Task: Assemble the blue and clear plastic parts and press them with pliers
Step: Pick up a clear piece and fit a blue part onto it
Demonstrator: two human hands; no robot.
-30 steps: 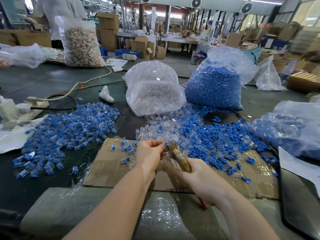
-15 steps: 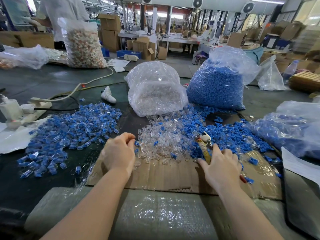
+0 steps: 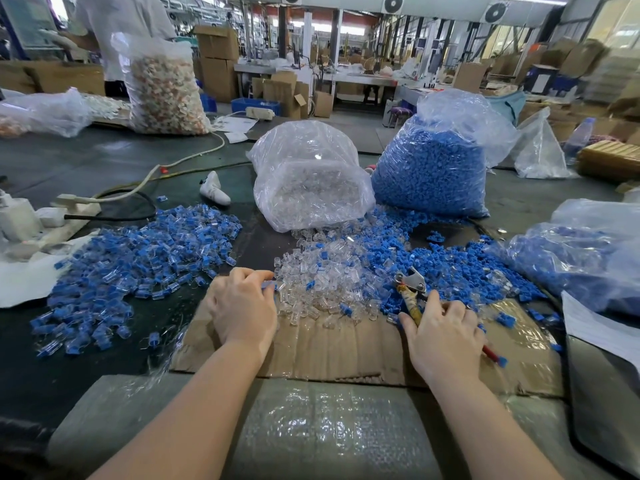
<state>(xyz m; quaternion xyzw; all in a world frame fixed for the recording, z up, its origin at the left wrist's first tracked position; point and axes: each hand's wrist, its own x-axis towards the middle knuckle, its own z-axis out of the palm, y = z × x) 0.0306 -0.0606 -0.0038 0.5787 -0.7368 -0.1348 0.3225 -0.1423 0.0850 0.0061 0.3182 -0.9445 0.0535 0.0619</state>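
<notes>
A heap of loose clear plastic parts [image 3: 322, 282] lies on the cardboard sheet [image 3: 346, 348] in front of me, with loose blue parts [image 3: 446, 265] spread to its right. My left hand [image 3: 242, 306] is at the left edge of the clear heap, fingers curled, touching a blue part at its fingertips. My right hand [image 3: 443, 337] holds the pliers [image 3: 410, 289] by their tape-wrapped handle, jaws pointing away over the blue parts. A pile of assembled blue-and-clear pieces [image 3: 138, 258] lies on the left.
A bag of clear parts [image 3: 311, 178] and a bag of blue parts [image 3: 433, 168] stand behind the heaps. Another bag of parts [image 3: 581, 251] lies right. A power strip with cables [image 3: 69, 206] sits left. A person stands at the far left behind a filled bag [image 3: 162, 88].
My hands have parted: the left moved left to the edge of the clear heap, the right carried the pliers rightward to the blue parts. Since half a second ago, little has moved.
</notes>
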